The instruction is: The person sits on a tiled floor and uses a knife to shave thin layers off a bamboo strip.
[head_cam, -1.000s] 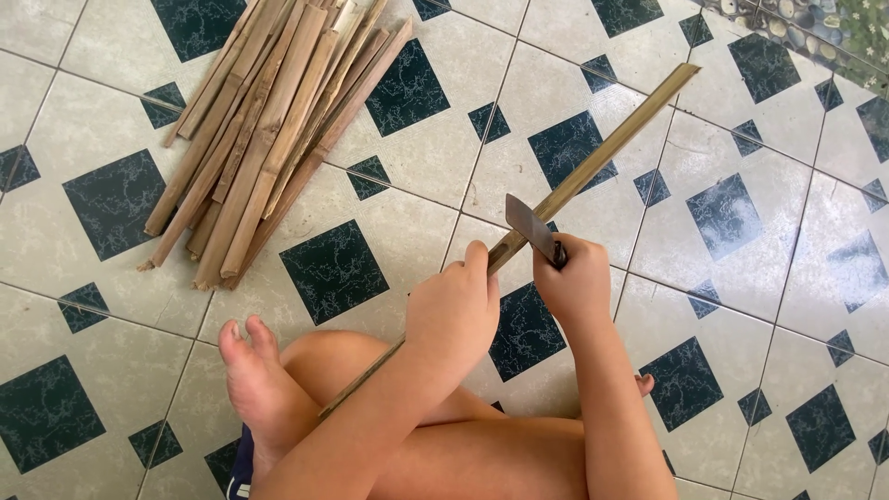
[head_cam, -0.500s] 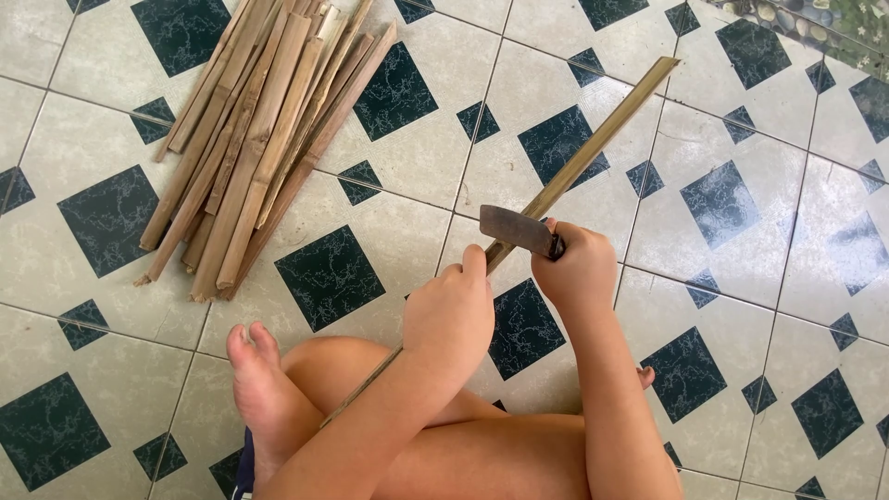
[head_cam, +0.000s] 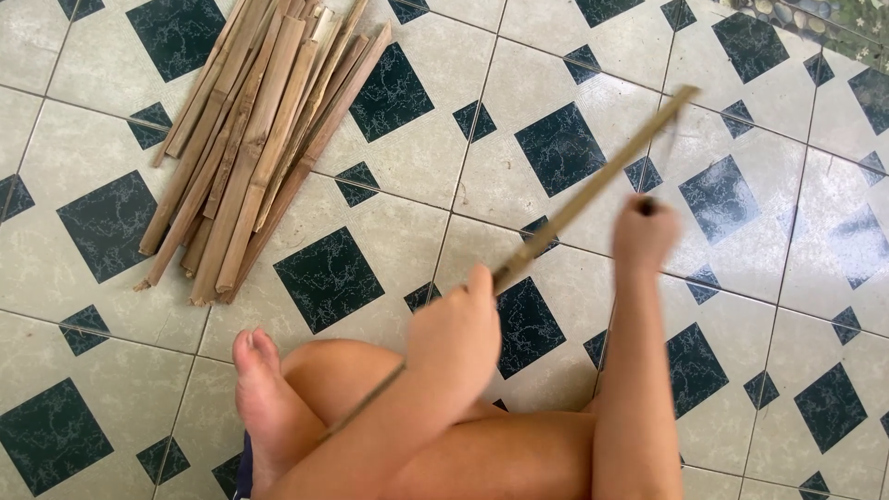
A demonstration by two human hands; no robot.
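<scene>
Down on the tiled floor (head_cam: 741,306), a person sits with bare legs folded, one foot (head_cam: 264,403) resting sole-up near the bottom edge of the view. Both hands work on a long bamboo strip (head_cam: 593,190), which runs slantwise from the lap up and away toward the far right corner of the floor. The left hand (head_cam: 456,335) is closed around the strip low down, close to the knee, with the thumb lying along it. The right hand (head_cam: 645,236) is higher up the strip and just to its right side, curled into a fist around something dark that pokes out at the top; it is too blurred to say what it is, or whether the fist touches the strip. The two hands are apart, the left one nearer the body. Both are smeared by motion, as is the far end of the strip.

Well to the left of the strip lies a bundle of bamboo slats (head_cam: 250,148), stacked loosely side by side and fanning a little, their near ends uneven. Nothing touches the bundle. The floor is pale with dark green diamond insets.
</scene>
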